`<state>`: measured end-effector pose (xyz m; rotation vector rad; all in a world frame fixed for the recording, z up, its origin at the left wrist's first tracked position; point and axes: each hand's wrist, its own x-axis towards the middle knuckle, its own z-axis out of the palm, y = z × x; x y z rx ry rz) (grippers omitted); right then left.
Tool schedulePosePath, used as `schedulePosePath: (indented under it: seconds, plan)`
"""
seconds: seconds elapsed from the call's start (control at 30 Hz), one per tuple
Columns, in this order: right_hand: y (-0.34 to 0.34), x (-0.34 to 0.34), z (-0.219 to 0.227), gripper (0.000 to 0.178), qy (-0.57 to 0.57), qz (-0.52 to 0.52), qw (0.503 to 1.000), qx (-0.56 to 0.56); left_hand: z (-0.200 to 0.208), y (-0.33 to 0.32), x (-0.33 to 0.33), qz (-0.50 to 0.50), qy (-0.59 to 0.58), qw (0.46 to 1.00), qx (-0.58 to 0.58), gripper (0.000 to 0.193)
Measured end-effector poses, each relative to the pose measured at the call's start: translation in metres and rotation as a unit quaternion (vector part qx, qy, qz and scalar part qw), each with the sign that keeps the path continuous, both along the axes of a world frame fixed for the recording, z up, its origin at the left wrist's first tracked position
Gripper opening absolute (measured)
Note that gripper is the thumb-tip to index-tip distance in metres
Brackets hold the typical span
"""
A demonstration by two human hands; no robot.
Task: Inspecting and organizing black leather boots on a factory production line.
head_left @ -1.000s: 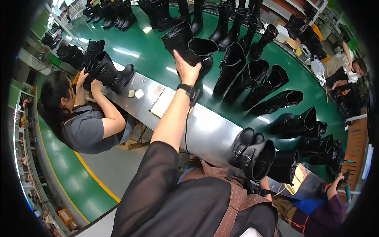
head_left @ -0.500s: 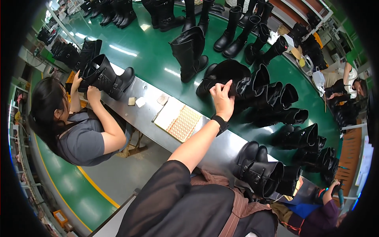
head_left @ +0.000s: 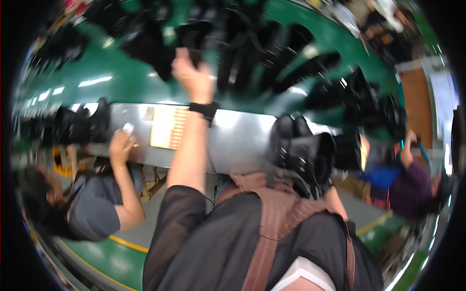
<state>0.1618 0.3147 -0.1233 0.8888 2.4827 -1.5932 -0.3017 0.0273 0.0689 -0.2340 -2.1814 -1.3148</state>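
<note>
My left hand (head_left: 195,80), with a black band on its wrist, reaches over the green table to the black boots. A dark boot (head_left: 194,36) is just beyond its fingers. Motion smears the fingers, so I cannot tell whether they touch or grip it. My right forearm (head_left: 336,201) shows low beside a black buckled boot (head_left: 308,153) standing on the metal ledge at my front. That boot hides my right hand. A sheet of orange stickers (head_left: 165,128) lies on the ledge left of my left forearm.
Many black boots (head_left: 315,70) crowd the green tabletop (head_left: 124,89). Along the near side runs a metal ledge (head_left: 238,131). A co-worker's hand (head_left: 121,148) holds something small and white at left. Another person (head_left: 410,186) in purple is at right.
The whole view has swung round and blurred. My left hand now appears farther left and higher, still by the boots. My right forearm has come into view. The left co-worker's hand has left the boot.
</note>
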Motion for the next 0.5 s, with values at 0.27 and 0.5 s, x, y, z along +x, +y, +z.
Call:
schedulePosePath:
  seconds: [0.27, 0.5]
  plan:
    - [-0.024, -0.005, 0.087, 0.044, -0.063, -0.096, 0.993, 0.024, -0.045, -0.071, -0.023, 0.001, -0.113, 0.993, 0.026, 0.086]
    - [0.006, 0.039, 0.18, 0.034, 0.14, -0.261, 0.911, 0.288, 0.084, 0.005, 0.149, -0.218, -0.127, 0.959, 0.127, 0.037]
